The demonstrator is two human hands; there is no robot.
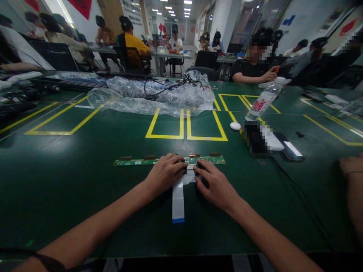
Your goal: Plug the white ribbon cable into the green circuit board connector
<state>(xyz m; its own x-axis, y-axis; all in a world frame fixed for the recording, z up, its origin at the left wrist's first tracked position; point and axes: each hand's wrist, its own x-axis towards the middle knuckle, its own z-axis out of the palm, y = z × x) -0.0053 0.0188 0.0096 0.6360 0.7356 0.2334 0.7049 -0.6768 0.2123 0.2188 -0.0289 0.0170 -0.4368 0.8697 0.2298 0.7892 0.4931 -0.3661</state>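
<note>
A long, narrow green circuit board (pixel 141 163) lies crosswise on the green table, with several brownish tabs along its far edge. At its middle, a white flat ribbon cable (pixel 178 204) meets the board's near side. The cable is folded, and one blue-tipped end points toward me. My left hand (pixel 164 172) rests over the board with fingers bent, gripping the cable's end from the left. From the right, my right hand (pixel 217 185) has its fingertips on the same end. The fingers partly hide the joint, so whether the cable sits in a connector cannot be seen.
Crumpled clear plastic wrap (pixel 159 96) with black cables lies beyond the board. Yellow tape outlines (pixel 164 136) mark the table. To the right are a water bottle (pixel 262 102), a white round case (pixel 235 126) and a phone (pixel 289 146). Another person's arm (pixel 353 189) rests at the right edge.
</note>
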